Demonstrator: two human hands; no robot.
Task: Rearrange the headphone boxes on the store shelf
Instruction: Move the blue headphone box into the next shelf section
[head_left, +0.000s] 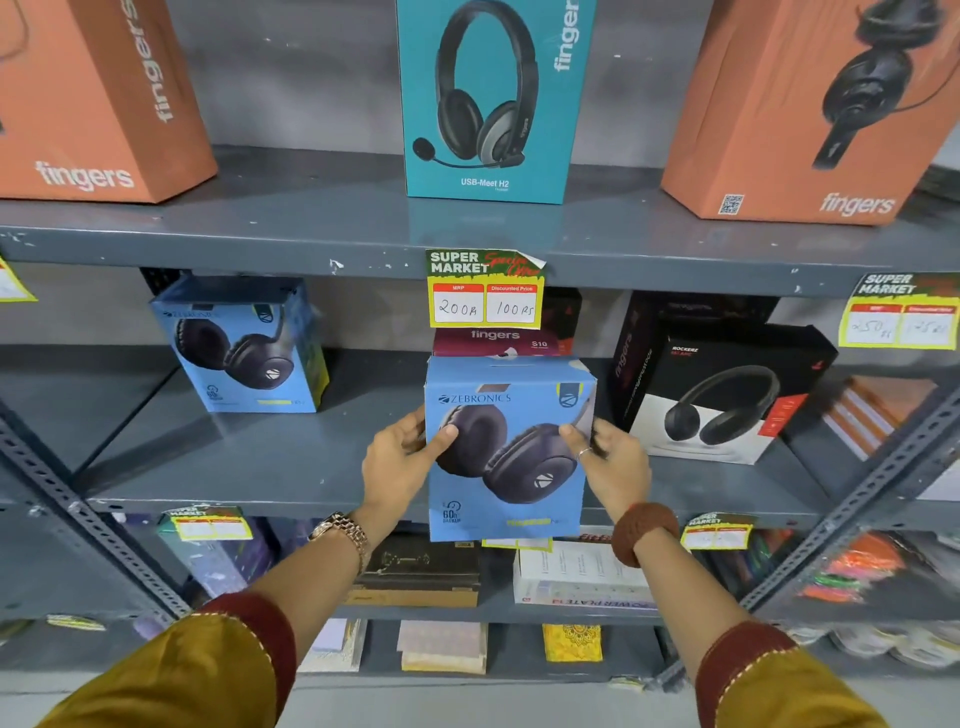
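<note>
Both arms reach forward, left hand (397, 462) and right hand (615, 462) gripping, thumbs frontward.

A yellow paper price tag with a green "SUPER MARKET" header (485, 289) hangs from the front edge of the grey metal upper shelf (260, 228); its two white fields read "200" and "100". A second yellow price tag of the same design (901, 312) hangs at the right end of that edge. On the lower shelf lie a dark brown patterned flat pack (415, 571) and, beside it to the right, a white printed flat pack (576, 577). A perforated grey steel upright (93, 525) slants across the left side
</note>
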